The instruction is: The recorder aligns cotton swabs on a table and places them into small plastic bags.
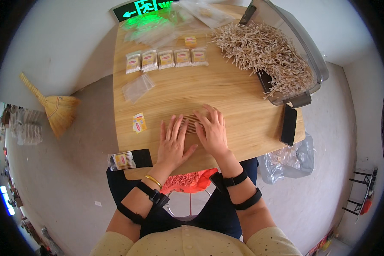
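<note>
Across the wooden table (243, 87), in the head view, a row of cotton swabs (192, 125) is flanked by the left hand (171, 147) and right hand (214, 133), their fingers (170, 130) spread and extended. Five packs (166, 59) are lined up beyond; loose swabs (269, 55) are heaped in a grey bin (312, 53).

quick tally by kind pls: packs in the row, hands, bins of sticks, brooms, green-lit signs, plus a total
Packs in the row: 5
Hands: 2 (left hand, right hand)
Grey bin: 1
Broom: 1
Green-lit sign: 1
Total: 10
The sticks under the hands are partly hidden, so left uncounted.
</note>
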Demonstrator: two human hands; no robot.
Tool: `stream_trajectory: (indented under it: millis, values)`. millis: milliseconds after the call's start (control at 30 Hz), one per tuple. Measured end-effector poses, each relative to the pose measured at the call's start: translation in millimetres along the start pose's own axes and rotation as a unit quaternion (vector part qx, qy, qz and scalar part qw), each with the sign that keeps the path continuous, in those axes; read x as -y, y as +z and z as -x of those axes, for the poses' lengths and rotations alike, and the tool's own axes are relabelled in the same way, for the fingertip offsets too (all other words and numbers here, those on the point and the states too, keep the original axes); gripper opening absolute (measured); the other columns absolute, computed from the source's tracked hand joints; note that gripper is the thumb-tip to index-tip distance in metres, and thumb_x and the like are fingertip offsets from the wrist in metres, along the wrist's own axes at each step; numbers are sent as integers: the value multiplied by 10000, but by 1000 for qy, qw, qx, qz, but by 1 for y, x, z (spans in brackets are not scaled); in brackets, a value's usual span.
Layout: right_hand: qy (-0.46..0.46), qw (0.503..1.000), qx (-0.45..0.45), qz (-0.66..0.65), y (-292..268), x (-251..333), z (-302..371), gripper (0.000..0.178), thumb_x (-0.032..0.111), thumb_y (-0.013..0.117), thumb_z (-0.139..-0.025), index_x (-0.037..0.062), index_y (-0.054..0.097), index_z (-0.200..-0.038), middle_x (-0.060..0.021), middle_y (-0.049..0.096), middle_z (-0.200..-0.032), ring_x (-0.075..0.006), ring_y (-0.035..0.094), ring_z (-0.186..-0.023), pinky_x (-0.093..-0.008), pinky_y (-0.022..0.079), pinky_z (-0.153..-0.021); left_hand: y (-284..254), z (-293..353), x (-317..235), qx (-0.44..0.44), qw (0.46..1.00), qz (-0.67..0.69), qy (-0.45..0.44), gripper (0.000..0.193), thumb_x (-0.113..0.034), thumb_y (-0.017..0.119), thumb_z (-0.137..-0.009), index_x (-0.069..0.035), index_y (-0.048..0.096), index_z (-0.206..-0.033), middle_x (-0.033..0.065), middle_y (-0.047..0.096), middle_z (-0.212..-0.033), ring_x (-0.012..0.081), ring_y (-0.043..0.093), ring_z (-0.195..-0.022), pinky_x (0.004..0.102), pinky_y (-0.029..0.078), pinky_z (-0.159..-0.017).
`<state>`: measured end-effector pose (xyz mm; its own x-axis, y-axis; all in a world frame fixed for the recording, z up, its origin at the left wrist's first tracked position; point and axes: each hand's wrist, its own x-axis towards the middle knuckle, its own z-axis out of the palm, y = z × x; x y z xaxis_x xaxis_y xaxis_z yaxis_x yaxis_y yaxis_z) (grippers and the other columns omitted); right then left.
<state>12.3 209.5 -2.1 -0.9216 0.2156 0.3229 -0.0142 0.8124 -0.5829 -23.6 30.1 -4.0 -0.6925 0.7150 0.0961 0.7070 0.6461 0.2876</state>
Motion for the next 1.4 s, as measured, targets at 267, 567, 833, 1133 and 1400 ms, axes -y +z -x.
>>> stream_trajectory:
  millis: [267,567,833,1133,1400]
  values:
    - [7,999,11,-29,-10,-7,11,477,169,652,-927,82,574,-1390,-168,500,-1446,-394,474,-1315,-504,394,-1113,4,2,5,-40,996,78,-13,858,-525,541,-988,46,271,-1568,251,230,-1648,389,190,-1554,581,116,-1263]
    - [-32,988,115,103,0,-11,20,827,399,624,-958,-15,274,-1583,-229,281,-1643,-377,226,-1547,-510,166,-1269,10,-2,2,-14,995,-50,-85,969,-650,406,-1005,110,208,-1574,257,171,-1676,364,86,-1583,555,41,-1275]
    - [-44,977,137,154,18,0,19,877,533,535,-976,-17,247,-1595,-250,213,-1667,-375,155,-1571,-536,117,-1276,17,-5,5,-18,996,-35,-74,1044,-731,358,-973,105,206,-1578,263,168,-1676,359,90,-1585,555,26,-1273]
    - [-62,977,124,159,21,-2,19,861,502,563,-979,-18,252,-1591,-265,233,-1653,-393,185,-1560,-546,131,-1267,16,-4,7,-30,997,-9,-69,994,-652,438,-985,115,204,-1572,272,172,-1673,390,134,-1571,559,66,-1270]
    - [-44,968,151,193,18,1,18,912,579,546,-966,-2,244,-1601,-228,215,-1672,-347,130,-1580,-516,102,-1283,9,32,12,-70,992,100,-28,757,-369,625,-968,39,330,-1532,249,292,-1624,433,250,-1525,558,187,-1254]
